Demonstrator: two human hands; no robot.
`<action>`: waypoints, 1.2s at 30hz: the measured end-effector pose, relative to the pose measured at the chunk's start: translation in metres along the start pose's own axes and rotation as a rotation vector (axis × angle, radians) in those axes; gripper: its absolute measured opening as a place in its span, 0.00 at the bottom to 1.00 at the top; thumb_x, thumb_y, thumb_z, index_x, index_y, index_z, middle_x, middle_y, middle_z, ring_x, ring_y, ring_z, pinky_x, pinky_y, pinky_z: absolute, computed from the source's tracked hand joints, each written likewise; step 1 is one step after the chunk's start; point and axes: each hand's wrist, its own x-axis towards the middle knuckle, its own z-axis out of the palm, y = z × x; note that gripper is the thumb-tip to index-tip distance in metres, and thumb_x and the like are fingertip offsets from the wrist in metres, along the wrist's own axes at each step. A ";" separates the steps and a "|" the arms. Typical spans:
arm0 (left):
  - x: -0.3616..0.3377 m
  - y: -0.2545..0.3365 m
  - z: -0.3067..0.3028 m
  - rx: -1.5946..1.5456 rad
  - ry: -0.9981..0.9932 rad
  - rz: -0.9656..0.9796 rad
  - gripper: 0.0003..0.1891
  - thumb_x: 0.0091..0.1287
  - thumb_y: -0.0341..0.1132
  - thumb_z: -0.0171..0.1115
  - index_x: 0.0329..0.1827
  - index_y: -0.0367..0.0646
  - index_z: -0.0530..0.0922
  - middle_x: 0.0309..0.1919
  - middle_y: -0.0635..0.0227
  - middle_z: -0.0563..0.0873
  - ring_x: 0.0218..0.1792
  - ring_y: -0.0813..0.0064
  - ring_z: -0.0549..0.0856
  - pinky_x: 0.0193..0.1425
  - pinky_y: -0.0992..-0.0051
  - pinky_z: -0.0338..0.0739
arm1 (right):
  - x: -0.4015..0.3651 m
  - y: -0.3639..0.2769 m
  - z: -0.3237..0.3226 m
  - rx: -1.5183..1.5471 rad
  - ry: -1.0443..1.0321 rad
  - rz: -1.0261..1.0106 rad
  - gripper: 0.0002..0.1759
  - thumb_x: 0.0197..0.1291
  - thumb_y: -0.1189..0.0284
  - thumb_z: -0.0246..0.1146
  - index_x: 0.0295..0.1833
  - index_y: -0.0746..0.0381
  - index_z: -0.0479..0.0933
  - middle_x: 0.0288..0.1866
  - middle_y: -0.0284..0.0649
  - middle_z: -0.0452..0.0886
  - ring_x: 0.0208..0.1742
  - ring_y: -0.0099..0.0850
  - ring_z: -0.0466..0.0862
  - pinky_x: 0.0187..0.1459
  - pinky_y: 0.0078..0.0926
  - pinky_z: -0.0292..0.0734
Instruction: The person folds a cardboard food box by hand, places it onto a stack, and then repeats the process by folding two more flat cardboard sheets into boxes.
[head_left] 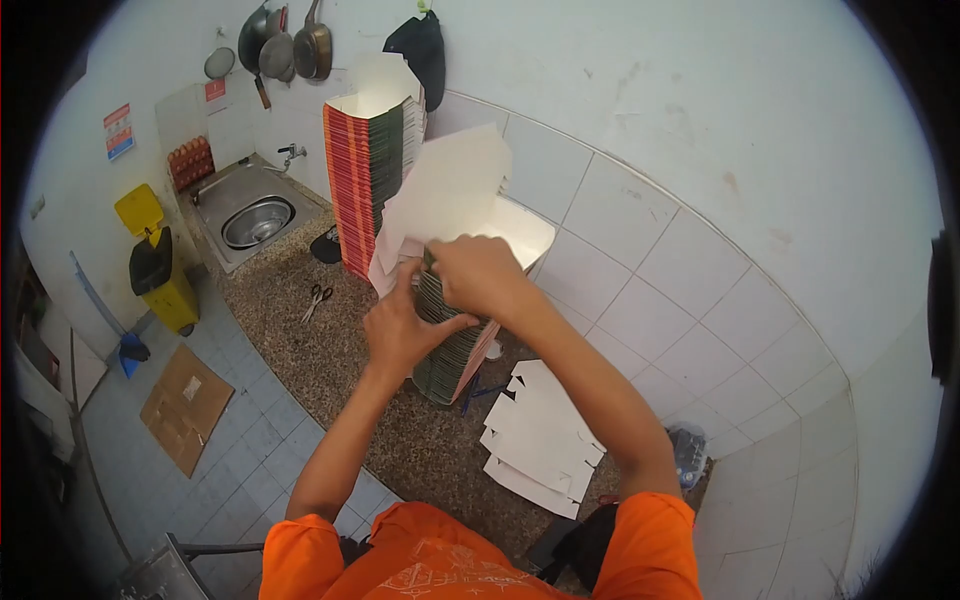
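Observation:
A tall stack of nested card boxes point(440, 350), green on the side facing me, stands on the speckled counter point(350, 400). An open box with a raised white flap point(450, 185) tops it. My left hand point(405, 325) is at the near side of this stack, its thumb and a finger spread apart against the box edge. My right hand point(470, 270) is closed on the near upper edge of the top box, fingers curled; its fingertips are partly hidden. Behind stands a taller stack of red and green boxes point(350, 190).
Flat white card blanks point(540, 435) lie right on the counter, near a plastic container point(688, 450). Scissors point(316, 302) lie left. A sink point(257, 220) and egg trays point(190, 162) are at the far left. A yellow bin point(165, 290) and flattened cardboard point(187, 410) are on the floor.

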 end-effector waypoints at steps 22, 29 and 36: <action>-0.009 0.040 0.017 -0.068 -0.012 0.446 0.24 0.59 0.31 0.72 0.61 0.57 0.83 0.57 0.74 0.84 0.72 0.57 0.73 0.80 0.50 0.53 | -0.033 0.161 0.063 0.907 0.839 0.606 0.26 0.80 0.52 0.48 0.57 0.64 0.77 0.44 0.43 0.84 0.45 0.32 0.82 0.50 0.32 0.77; -0.010 0.042 0.020 -0.072 0.025 0.448 0.22 0.60 0.29 0.70 0.59 0.58 0.85 0.60 0.76 0.84 0.74 0.58 0.72 0.81 0.50 0.50 | -0.285 0.074 0.262 0.380 -0.629 0.657 0.56 0.55 0.60 0.75 0.84 0.55 0.51 0.87 0.59 0.46 0.87 0.57 0.44 0.78 0.64 0.54; -0.083 0.040 0.059 -0.628 0.190 0.446 0.14 0.67 0.23 0.63 0.54 0.41 0.82 0.54 0.59 0.85 0.63 0.52 0.81 0.70 0.53 0.72 | -0.419 0.044 0.337 0.658 -0.566 0.694 0.55 0.56 0.47 0.74 0.84 0.46 0.54 0.87 0.56 0.48 0.85 0.61 0.52 0.78 0.65 0.54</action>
